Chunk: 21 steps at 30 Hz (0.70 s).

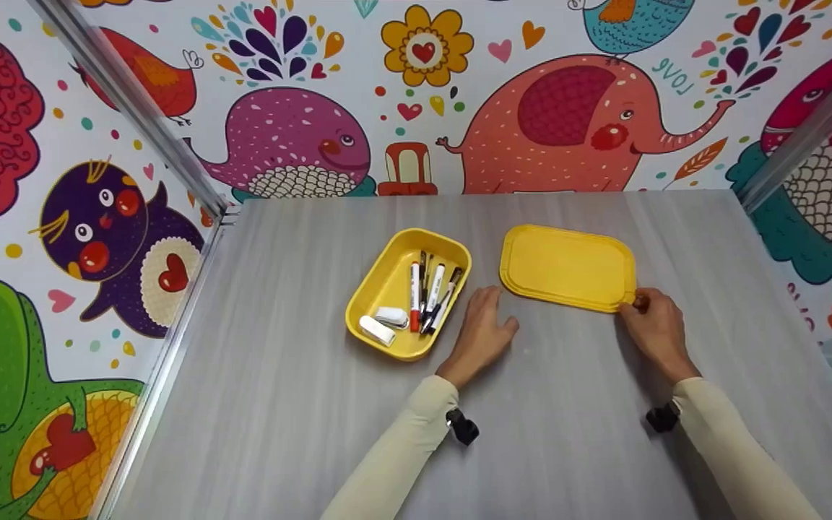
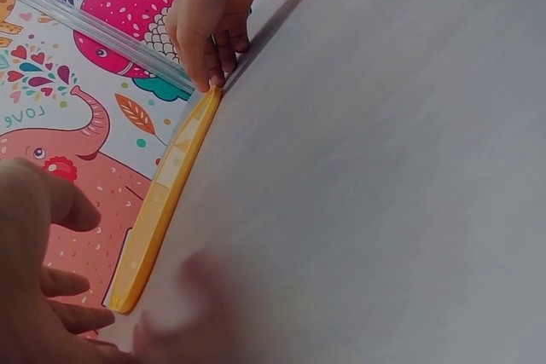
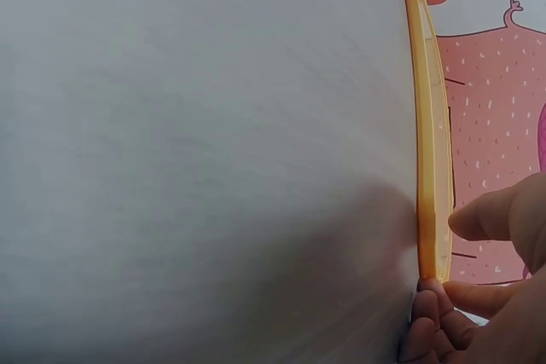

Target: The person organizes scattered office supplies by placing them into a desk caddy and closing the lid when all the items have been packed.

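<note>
A flat yellow lid (image 1: 568, 267) with rounded corners lies on the table at the right. My right hand (image 1: 653, 328) pinches its near right corner; in the right wrist view, curled fingers meet the end of the lid (image 3: 429, 134). My left hand (image 1: 482, 336) rests low over the table between the lid and a yellow box (image 1: 354, 296), its fingers relaxed and holding nothing. From the left wrist, the left fingers (image 2: 81, 317) show near the lid's other end. Inside the box are a red-capped marker (image 1: 414, 296), several other pens and markers, and two small white objects (image 1: 377, 331).
The grey table (image 1: 279, 404) meets a cartoon-printed wall (image 1: 416, 108) at the back. Metal frame strips (image 1: 149, 404) run along the left edge and up the corners. Both wrists carry small black devices (image 1: 463, 426).
</note>
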### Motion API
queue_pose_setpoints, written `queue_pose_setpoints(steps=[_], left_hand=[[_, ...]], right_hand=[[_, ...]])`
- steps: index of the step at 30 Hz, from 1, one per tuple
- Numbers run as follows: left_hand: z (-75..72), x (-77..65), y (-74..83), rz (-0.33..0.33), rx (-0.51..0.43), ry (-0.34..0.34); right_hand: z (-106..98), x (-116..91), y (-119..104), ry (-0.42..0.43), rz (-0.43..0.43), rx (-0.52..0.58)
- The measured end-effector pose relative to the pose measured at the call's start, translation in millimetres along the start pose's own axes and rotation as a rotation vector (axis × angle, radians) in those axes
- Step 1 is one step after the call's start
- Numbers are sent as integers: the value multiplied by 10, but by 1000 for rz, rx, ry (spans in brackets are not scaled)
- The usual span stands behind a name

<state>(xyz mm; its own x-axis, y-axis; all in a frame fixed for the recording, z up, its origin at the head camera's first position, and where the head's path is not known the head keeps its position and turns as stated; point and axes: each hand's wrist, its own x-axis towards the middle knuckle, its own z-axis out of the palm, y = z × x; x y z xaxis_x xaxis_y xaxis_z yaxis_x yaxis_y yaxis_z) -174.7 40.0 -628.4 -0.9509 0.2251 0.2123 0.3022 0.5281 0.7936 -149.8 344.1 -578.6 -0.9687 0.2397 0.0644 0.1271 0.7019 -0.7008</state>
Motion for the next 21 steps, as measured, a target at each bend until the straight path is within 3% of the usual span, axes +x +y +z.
queue_pose_setpoints(steps=[4,8,13,21], left_hand=[[-114,-29,241,-33,-22,-44],[-201,-33,406,-59,23,-67],[-195,10,437,-91,72,-93],[-187,76,440,-63,137,-102]], right_hand=[[-20,3,22,-13,43,-8],[-21,29,28,-17,60,-12],[-16,67,34,-15,54,-17],[-7,110,20,-20,67,-23]])
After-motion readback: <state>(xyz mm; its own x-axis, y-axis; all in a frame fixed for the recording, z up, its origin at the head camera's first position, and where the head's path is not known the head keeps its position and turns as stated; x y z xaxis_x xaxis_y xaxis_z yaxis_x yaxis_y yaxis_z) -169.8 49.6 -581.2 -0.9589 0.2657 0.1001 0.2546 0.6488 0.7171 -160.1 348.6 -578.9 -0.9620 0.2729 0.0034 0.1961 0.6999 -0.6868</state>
